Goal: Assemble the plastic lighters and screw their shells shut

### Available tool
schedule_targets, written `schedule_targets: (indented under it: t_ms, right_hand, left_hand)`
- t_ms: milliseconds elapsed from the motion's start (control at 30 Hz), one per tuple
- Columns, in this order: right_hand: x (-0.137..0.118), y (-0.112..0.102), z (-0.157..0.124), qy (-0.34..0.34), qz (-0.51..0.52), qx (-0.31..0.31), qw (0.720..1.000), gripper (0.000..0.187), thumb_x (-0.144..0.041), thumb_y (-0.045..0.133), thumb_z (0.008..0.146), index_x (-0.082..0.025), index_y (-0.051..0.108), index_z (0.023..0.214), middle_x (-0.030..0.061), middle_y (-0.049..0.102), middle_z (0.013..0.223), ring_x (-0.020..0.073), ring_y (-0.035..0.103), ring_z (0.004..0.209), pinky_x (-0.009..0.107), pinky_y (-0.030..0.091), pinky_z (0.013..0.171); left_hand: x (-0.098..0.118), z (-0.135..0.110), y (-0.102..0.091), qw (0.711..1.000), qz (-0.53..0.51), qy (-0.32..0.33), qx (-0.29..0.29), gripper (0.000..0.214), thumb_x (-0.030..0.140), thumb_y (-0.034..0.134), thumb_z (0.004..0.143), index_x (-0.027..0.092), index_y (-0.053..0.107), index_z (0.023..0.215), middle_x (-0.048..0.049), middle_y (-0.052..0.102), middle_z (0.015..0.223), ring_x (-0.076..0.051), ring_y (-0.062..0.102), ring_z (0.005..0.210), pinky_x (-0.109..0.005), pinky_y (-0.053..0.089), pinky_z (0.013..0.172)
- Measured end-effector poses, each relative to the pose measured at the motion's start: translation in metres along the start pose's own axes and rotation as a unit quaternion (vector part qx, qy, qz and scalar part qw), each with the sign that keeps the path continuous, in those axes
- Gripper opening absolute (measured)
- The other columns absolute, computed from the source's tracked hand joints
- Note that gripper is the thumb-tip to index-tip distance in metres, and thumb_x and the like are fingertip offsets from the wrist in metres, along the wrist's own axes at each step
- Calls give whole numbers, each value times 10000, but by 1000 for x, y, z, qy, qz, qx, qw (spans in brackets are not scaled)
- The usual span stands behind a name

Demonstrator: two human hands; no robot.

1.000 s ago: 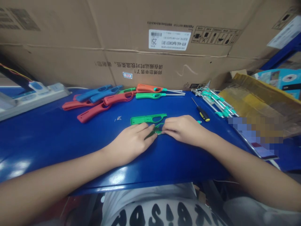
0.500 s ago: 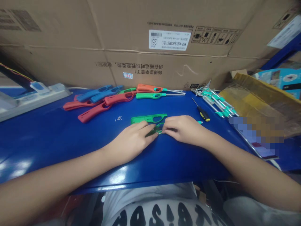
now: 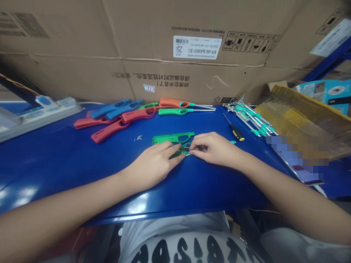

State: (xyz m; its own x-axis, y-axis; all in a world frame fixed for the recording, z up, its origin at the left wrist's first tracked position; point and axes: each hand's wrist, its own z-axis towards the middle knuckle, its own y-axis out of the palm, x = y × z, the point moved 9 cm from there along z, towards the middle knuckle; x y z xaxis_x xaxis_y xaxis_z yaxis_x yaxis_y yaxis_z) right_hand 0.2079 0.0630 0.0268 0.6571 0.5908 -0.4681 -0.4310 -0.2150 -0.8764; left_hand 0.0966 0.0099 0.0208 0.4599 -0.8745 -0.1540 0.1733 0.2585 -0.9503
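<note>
My left hand (image 3: 153, 160) rests on the blue table with its fingers closed on a green lighter casing half (image 3: 187, 153), which is partly covered by both hands. My right hand (image 3: 215, 149) is at the casing's right side, thumb and forefinger pinched over it. Whatever small part sits between those fingertips is too hidden to name. Just behind the hands lies another green casing half (image 3: 168, 138), hollow side up. A teal tip (image 3: 233, 142) shows past my right hand.
Red casings (image 3: 109, 130), blue casings (image 3: 123, 109) and assembled orange (image 3: 171, 102) and green lighters (image 3: 172, 111) lie at the back. A screwdriver (image 3: 237, 132), metal lighter rods (image 3: 255, 118) and a taped cardboard box (image 3: 298, 124) are right; a power strip (image 3: 41, 117) is left.
My right fingertips have shifted slightly at the casing and the hand is a little more arched. My left hand stays almost still on the casing.
</note>
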Motion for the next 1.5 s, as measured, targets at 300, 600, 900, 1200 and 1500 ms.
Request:
schedule_targets:
  t_ms: [300, 600, 900, 1200, 1500]
  right_hand:
    - [1, -14, -5, -34, 45, 33, 998, 128, -153, 605, 895, -142, 719, 836, 14, 630, 748, 101, 544, 629, 222, 413, 596]
    - [3, -11, -6, -40, 65, 21, 997, 84, -133, 616, 871, -145, 699, 862, 11, 614, 799, 86, 522, 615, 219, 425, 595]
    - [-8, -9, -12, -99, 29, -50, 993, 158, -102, 622, 856, -168, 708, 971, 25, 642, 932, 107, 543, 716, 233, 421, 649]
    - [-13, -11, -12, -125, 26, -26, 991, 154, -154, 573, 915, -171, 708, 985, 47, 659, 936, 125, 564, 737, 245, 440, 679]
    - [95, -89, -25, 253, -187, 171, 934, 338, -210, 525, 901, -246, 714, 1179, 43, 727, 812, 215, 645, 734, 305, 422, 660]
  left_hand:
    - [-2, -1, 0, 1000, -4, -4, -4, 368, 134, 542, 956, 152, 678, 1298, -174, 658, 1309, -323, 628, 1107, -454, 585, 891]
    - [-6, -2, -1, 1000, -12, -19, 10, 369, 136, 513, 969, 161, 682, 1296, -160, 673, 1306, -311, 649, 1121, -451, 589, 942]
    - [-13, -3, -2, 996, -71, -54, 16, 381, 109, 481, 972, 174, 672, 1295, -147, 629, 1378, -299, 666, 1186, -419, 614, 930]
    - [-12, -4, -2, 997, -68, -4, 22, 359, 125, 473, 988, 124, 665, 1291, -135, 685, 1328, -277, 679, 1193, -441, 564, 1034]
    - [-12, -5, -3, 997, -64, -1, 33, 374, 96, 456, 971, 119, 667, 1279, -140, 679, 1335, -255, 679, 1200, -399, 567, 1030]
